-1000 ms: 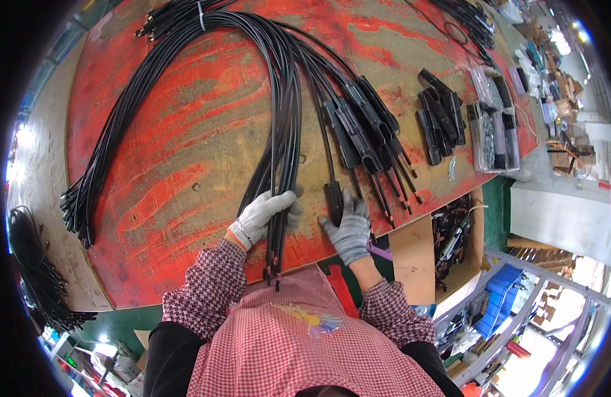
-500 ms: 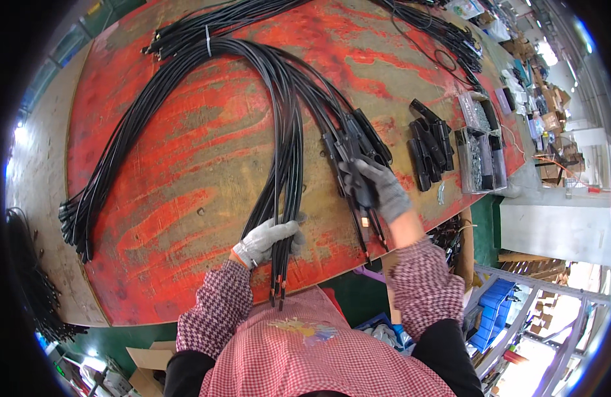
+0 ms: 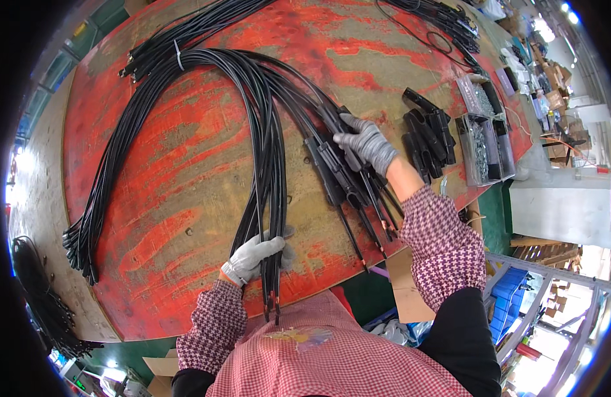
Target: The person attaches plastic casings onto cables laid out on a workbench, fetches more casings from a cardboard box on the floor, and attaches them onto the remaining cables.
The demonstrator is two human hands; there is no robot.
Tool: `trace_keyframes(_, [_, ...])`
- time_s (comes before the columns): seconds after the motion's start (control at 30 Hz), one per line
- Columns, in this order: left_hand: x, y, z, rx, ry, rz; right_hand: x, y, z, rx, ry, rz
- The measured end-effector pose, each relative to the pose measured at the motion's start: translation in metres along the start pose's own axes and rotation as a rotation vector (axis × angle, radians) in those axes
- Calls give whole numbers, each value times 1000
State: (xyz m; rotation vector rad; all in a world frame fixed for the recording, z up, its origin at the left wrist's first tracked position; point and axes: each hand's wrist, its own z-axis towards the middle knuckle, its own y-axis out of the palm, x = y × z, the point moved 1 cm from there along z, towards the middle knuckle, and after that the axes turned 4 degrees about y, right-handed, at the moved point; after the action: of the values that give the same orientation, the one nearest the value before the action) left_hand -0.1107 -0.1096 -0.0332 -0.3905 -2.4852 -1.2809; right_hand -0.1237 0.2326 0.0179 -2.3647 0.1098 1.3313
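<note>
A large bundle of black cables point(image 3: 274, 172) arcs over the table and comes down toward me. Its stripped ends, showing coppery tips, hang past the table edge by my apron. My left hand point(image 3: 254, 255), in a pale glove, is closed around this bundle near those ends. My right hand point(image 3: 368, 142), in a grey glove, is closed on a black plastic sleeve point(image 3: 348, 159) threaded on one of the cables. Beside it, several more black sleeves point(image 3: 328, 175) sit on neighbouring cables, whose bare ends point toward the near edge. The right fingertips are partly hidden.
Loose black sleeves point(image 3: 428, 135) lie piled to the right. Past them stand clear boxes of small metal parts point(image 3: 479, 152). A white tie point(image 3: 178, 55) binds the bundle at the far left. Other cables point(image 3: 41, 291) hang at the left; a cardboard box point(image 3: 411, 288) is below the table edge.
My right hand has moved up and away from me along the sleeved cables, which now lie more spread out. My left hand, still on the bundle, has shifted slightly left and nearer.
</note>
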Motion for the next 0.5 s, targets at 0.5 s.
trace_keyframes(0.5, [0,7,1,24,-22,-37,95,-158,-18,855,-27,-1196])
